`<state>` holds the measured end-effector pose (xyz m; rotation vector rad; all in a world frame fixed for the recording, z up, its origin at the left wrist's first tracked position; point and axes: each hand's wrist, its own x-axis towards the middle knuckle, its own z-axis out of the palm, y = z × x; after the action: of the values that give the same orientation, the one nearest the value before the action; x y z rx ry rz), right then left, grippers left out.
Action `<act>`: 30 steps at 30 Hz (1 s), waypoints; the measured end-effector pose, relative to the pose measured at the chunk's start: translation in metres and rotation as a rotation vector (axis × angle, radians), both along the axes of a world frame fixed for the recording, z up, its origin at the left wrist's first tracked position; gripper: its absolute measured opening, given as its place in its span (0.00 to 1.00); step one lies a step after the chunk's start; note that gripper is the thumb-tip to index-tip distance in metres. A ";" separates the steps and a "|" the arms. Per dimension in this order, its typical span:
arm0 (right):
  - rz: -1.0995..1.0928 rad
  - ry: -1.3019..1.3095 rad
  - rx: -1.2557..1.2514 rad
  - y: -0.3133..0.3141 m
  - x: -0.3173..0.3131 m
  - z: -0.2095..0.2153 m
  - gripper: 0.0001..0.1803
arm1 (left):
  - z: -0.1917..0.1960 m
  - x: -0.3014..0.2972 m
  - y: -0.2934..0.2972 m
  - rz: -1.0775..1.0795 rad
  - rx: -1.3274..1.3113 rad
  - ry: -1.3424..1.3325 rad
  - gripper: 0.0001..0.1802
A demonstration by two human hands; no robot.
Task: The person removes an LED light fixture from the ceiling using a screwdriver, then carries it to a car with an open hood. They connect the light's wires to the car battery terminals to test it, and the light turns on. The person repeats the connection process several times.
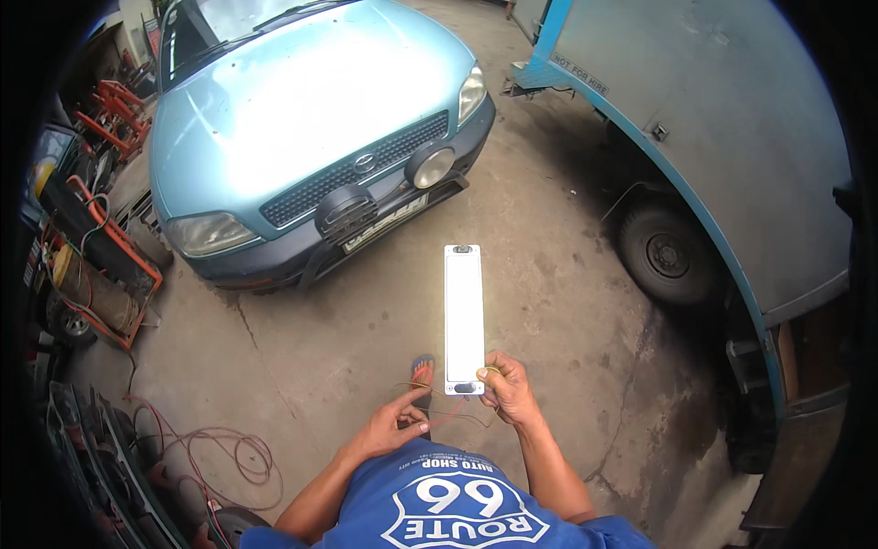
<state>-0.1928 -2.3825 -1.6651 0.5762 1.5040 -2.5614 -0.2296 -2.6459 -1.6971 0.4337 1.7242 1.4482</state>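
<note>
Right hand (508,392), just below and right of centre in the frame, clamped on the lower right corner of a long white rectangular light panel (465,316); thumb laid over the front edge, fingers behind. Panel stands lengthwise up the frame at centre, dark fitting at either end. Face shows solid bright white; reads as lit.

Left hand (391,425), lower centre, off the panel. Index finger stretched toward the panel's lower end, thumb apart from it, other fingers curled. Thin coloured wires (468,417) run between the two hands, under the panel's lower end. Cannot tell whether the left fingers pinch any of them; strands too fine here.

Step in hand, by my reading: panel held up by one hand while its wires are handled by the other. Next move would seem to call for a firm right grip at that corner, since the upper end has no support, and a fine left fingertip pinch on one strand without tugging the rest. Risk, as judged: wires crossing or snagging in the narrow gap between the hands.

Surroundings: pale blue car with a dark mesh grille (315,110), upper left to upper centre. Grey panel-sided truck with a blue edge (722,119), upper right. Loose coil of thin reddish cable (261,448) on the stained concrete floor (366,329), lower left. Blue short-sleeved shirt with white print (448,503), bottom centre.
</note>
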 end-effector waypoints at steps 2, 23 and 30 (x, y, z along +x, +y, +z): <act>-0.092 -0.033 0.022 0.062 -0.024 0.007 0.02 | -0.001 -0.063 0.062 -0.103 0.112 -0.137 0.25; 0.206 -0.048 0.585 0.598 -0.422 0.022 0.10 | 0.018 -0.508 0.668 0.266 0.409 -0.441 0.18; 0.081 -0.023 0.586 0.708 -0.660 0.008 0.11 | -0.006 -0.739 0.727 0.555 0.518 -0.113 0.16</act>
<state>-0.8527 -1.6747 -1.6566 0.5773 2.2236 -2.0234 -0.9687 -1.9187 -1.7029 0.1290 1.4220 2.2894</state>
